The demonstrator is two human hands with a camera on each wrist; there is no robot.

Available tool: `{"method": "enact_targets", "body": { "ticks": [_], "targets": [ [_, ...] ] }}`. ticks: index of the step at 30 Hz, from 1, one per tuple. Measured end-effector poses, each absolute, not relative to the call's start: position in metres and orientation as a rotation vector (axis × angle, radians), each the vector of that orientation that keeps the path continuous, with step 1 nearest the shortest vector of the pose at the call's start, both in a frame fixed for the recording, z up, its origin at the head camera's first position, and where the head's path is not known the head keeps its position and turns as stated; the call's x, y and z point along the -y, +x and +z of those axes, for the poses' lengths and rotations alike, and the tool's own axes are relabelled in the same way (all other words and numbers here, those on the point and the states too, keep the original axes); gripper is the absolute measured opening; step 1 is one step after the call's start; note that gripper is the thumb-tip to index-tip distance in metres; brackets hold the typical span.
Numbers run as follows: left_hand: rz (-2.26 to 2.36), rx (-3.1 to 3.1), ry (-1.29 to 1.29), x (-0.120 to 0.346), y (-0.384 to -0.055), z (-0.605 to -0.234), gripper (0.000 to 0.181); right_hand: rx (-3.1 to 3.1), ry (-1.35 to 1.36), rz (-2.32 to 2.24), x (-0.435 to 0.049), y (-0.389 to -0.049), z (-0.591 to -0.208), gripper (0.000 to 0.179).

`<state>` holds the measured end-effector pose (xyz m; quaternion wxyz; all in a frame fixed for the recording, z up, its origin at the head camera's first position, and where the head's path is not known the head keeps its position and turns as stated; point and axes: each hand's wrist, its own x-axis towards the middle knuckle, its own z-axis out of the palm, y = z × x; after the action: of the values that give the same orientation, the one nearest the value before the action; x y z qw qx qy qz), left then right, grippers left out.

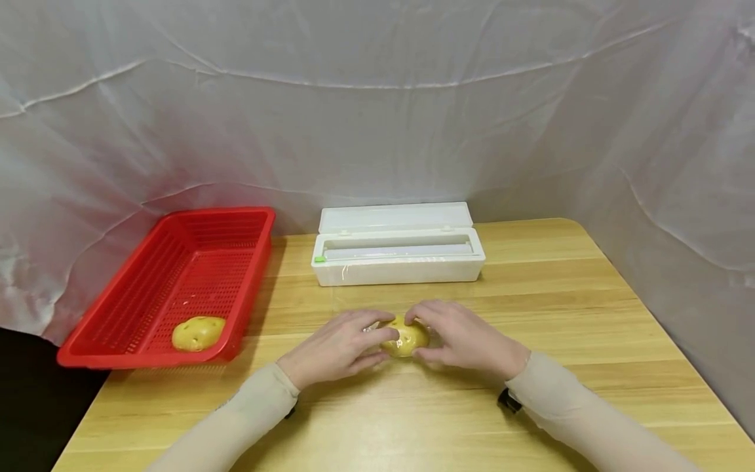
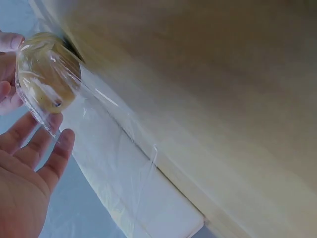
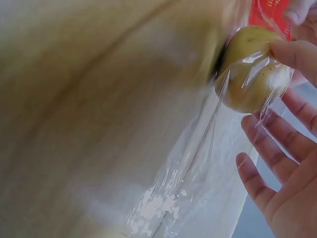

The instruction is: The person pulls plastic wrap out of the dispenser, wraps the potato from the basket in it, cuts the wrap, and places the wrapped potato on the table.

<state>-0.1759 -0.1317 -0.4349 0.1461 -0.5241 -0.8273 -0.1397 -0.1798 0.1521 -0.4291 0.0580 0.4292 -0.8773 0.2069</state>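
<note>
A yellow potato (image 1: 413,341) sits on the table in front of me, between my two hands. Clear plastic wrap (image 3: 158,203) covers it, shiny and creased. My left hand (image 1: 342,347) holds the potato's left side through the wrap; in the left wrist view its fingertips (image 2: 66,139) meet the film's edge. From the other side, my right hand (image 1: 463,337) grips the potato, its thumb on the skin side and its other fingers spread along the film. Behind both hands stands a white wrap dispenser (image 1: 401,271), lid raised, a roll inside.
At the left stands a red plastic basket (image 1: 252,282) with a second potato (image 1: 198,334) in its near end. The wooden table (image 1: 566,314) ends at a grey cloth wall (image 1: 377,131) behind and at the right. A green slider (image 1: 320,259) sits on the dispenser's left edge.
</note>
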Motion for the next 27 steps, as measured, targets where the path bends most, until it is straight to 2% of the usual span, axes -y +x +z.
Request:
{"method": "enact_targets", "body": {
  "ticks": [14,27],
  "targets": [
    [-0.403,2.455,-1.459,0.124,-0.184,-0.438,0.061,2.867,1.254,0.945,-0.156,-0.197,-0.426,0.043],
    [-0.501,2.471,-1.388,0.116,-0.194,-0.44,0.054,2.884,1.269,1.054,-0.156,-0.203,-0.422,0.042]
  ]
}}
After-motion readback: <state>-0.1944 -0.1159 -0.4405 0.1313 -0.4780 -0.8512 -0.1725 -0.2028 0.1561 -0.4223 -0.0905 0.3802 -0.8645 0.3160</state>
